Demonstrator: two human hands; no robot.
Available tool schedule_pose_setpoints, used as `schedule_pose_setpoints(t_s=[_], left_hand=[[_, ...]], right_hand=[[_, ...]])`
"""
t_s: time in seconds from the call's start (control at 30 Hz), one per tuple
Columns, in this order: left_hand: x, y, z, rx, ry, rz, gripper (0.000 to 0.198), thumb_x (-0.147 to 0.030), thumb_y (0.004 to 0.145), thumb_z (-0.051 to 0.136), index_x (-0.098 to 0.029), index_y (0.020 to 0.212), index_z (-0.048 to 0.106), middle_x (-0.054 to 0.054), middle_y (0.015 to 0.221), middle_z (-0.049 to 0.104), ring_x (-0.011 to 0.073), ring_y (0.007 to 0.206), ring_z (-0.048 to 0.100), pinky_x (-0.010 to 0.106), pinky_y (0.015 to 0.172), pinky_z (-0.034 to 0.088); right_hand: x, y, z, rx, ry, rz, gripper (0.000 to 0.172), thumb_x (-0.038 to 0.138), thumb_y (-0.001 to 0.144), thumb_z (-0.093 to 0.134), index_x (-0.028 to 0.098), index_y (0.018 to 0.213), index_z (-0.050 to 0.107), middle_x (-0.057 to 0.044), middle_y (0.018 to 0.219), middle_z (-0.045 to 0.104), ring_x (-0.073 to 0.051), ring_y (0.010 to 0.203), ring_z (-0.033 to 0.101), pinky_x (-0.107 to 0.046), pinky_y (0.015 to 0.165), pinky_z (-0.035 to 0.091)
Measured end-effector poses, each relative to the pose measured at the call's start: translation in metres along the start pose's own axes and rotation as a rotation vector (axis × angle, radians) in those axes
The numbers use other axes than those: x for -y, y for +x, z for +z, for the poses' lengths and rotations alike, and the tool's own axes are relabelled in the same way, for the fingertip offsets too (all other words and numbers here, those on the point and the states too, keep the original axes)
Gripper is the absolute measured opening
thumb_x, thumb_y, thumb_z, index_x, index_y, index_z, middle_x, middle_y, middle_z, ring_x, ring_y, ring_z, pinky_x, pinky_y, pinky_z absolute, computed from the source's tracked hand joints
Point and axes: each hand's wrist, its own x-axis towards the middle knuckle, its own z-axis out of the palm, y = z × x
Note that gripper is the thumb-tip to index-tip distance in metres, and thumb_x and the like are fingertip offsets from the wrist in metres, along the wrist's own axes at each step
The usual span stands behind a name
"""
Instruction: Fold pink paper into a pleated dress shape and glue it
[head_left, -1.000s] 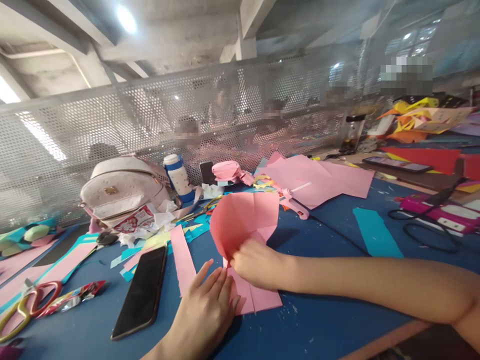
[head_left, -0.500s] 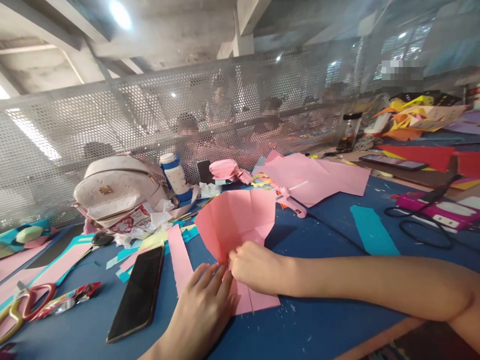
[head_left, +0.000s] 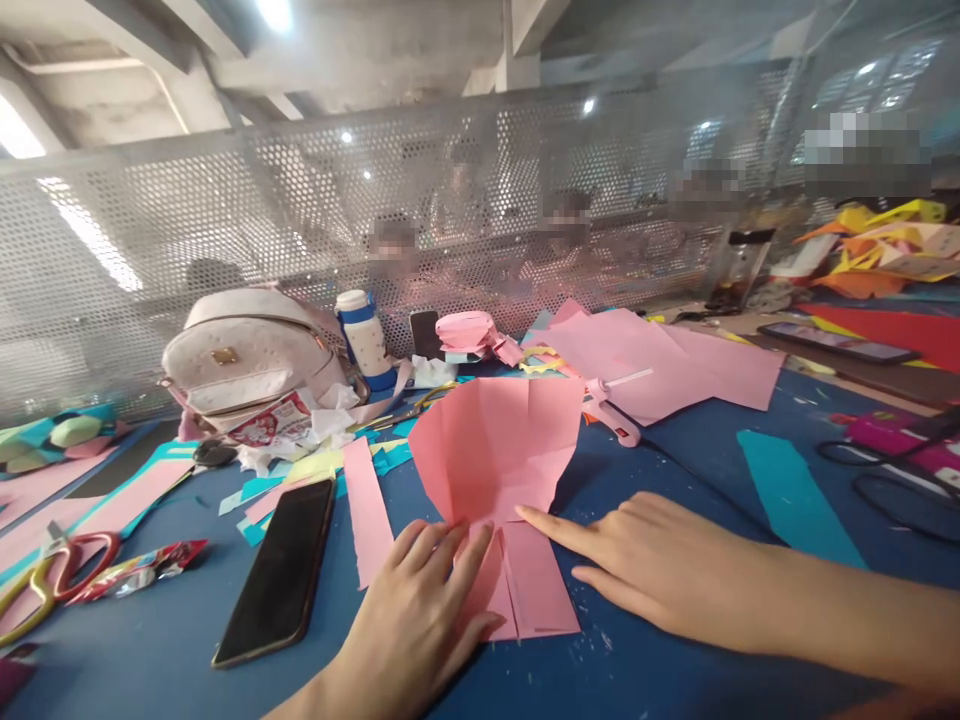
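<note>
A folded sheet of pink paper (head_left: 495,450) is in front of me, its far part standing up and curving, its near part lying flat on the blue table. My left hand (head_left: 424,600) lies over the paper's near left part with fingers spread, pressing it down. At the crease on the right, the outstretched index finger of my right hand (head_left: 637,560) touches the paper; its thumb is apart from that finger and the other fingers are curled. Left of the paper lies a pink strip (head_left: 367,510), and beside it a black phone (head_left: 281,570).
A pink glue gun (head_left: 611,412) with a black cord lies behind on the right, near large pink sheets (head_left: 667,360). Scissors (head_left: 60,570), a snack wrapper (head_left: 142,572), a white backpack (head_left: 247,350) and a bottle (head_left: 365,340) are on the left. A blue strip (head_left: 799,500) lies right.
My right hand has drawn back to the right from the paper's middle, its index finger now stretched along the crease. My left hand stays on the paper. The view has shifted slightly left.
</note>
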Motion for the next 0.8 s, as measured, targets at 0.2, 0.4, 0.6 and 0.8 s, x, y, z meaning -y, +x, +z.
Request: schedule_pose_setpoints(t_s=[0.2,0.4,0.6,0.8], left_hand=[[-0.005,-0.001,0.008,0.026,-0.043,-0.061,0.066,-0.061,0.09,0.044,-0.023,0.144,0.042,0.015,0.12,0.061,0.0332,0.107,0.058,0.054,0.091,0.048],[-0.004,-0.003,0.02,0.019,-0.047,-0.056,0.067,-0.062,0.09,0.044,-0.025,0.145,0.04,0.017,0.13,0.054,0.0352,0.115,0.054,0.058,0.096,0.045],[-0.001,0.0,0.021,0.022,-0.06,-0.057,0.067,-0.062,0.089,0.046,-0.023,0.143,0.043,0.019,0.123,0.056,0.0364,0.11,0.057,0.06,0.092,0.048],[-0.003,-0.002,0.02,0.044,-0.073,-0.077,0.067,-0.059,0.089,0.047,-0.026,0.146,0.038,0.018,0.126,0.054,0.0371,0.113,0.056,0.061,0.093,0.047]], right_hand=[[-0.001,0.006,0.026,0.064,-0.042,-0.067,0.053,0.025,0.089,0.058,0.023,0.14,0.044,0.003,0.059,0.062,-0.015,0.046,0.052,-0.032,0.048,0.011],[-0.004,0.014,0.028,0.039,-0.043,-0.127,0.05,0.024,0.088,0.055,0.02,0.137,0.046,0.003,0.054,0.057,-0.016,0.043,0.047,-0.034,0.05,0.007],[0.0,0.011,0.039,0.002,-0.172,-0.109,0.036,0.03,0.098,0.041,0.017,0.129,0.054,-0.002,0.057,0.059,-0.018,0.044,0.048,-0.036,0.05,0.008],[0.011,0.006,0.051,-0.025,-0.268,0.004,0.046,0.037,0.103,0.027,0.01,0.132,0.051,0.001,0.043,0.048,-0.018,0.038,0.045,-0.035,0.05,0.007]])
